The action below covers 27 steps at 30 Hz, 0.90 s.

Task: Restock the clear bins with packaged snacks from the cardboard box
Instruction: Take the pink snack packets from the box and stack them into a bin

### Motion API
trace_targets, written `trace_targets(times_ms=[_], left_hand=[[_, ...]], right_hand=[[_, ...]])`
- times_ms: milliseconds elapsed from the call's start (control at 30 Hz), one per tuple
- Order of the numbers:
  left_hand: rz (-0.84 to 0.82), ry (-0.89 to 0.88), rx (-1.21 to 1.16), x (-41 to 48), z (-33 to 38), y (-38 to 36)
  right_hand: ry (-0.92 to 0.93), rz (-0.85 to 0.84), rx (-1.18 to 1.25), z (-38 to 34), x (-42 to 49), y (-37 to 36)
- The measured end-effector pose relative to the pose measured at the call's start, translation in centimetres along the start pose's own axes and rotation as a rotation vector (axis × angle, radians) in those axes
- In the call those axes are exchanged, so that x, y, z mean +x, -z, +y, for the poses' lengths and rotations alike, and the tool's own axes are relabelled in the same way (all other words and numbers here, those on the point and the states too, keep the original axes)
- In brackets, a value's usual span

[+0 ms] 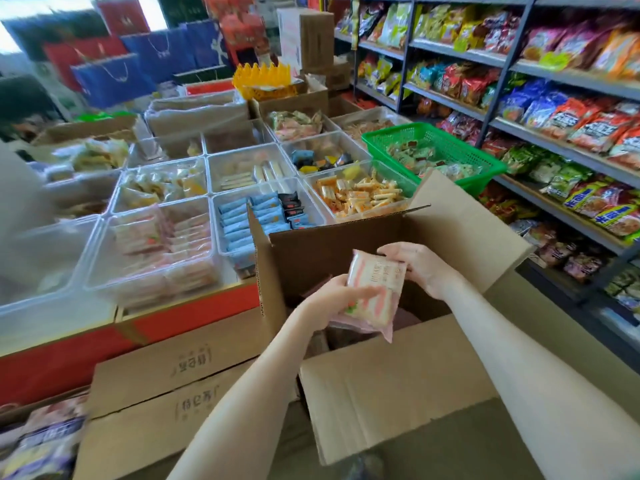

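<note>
Green basket (450, 147): I see it beside the shelves (450, 103), holding wrapped sweets (424, 157).
Shelves: on my right, packed with bright bags (588, 123).
Gift bags (104, 81): blue and red, far back.

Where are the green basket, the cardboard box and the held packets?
basket (453, 147): head view, mesh of its far wall.
box (311, 251): head view, its inner far wall.
packets (377, 271): head view, face of the top packet.
</note>
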<state>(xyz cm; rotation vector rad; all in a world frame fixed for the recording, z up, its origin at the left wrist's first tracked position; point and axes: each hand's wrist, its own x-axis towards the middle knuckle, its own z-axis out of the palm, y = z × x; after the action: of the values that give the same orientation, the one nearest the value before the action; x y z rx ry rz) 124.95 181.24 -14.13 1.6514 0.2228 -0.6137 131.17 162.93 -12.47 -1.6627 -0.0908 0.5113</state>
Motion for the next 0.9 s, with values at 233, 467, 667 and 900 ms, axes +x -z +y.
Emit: trace_targets(times_ms=[233,467,667,900], left_hand=[[-0.022,0.023,0.230,-9.4,2.2,6.6],[0.103,-0.174,-0.184,-15.1,0.3,17.4],[0.249,-0.162,-0.272,-15.8,-1.8,29.3],[0.714,-0.218,-0.626,-12.1,-5.3,42.4]], right_hand=[[-0.023,-0.245,-0.075,-4.0,-2.2,-7.5],[0.148,-0.337,-0.036,-9.7,1.2,-17.3],[0.198,-0.481,-0.232,-12.4,9.2,-30.7],[-0.043,-0.492,0.264,-11.9,18.7,-42.5]])
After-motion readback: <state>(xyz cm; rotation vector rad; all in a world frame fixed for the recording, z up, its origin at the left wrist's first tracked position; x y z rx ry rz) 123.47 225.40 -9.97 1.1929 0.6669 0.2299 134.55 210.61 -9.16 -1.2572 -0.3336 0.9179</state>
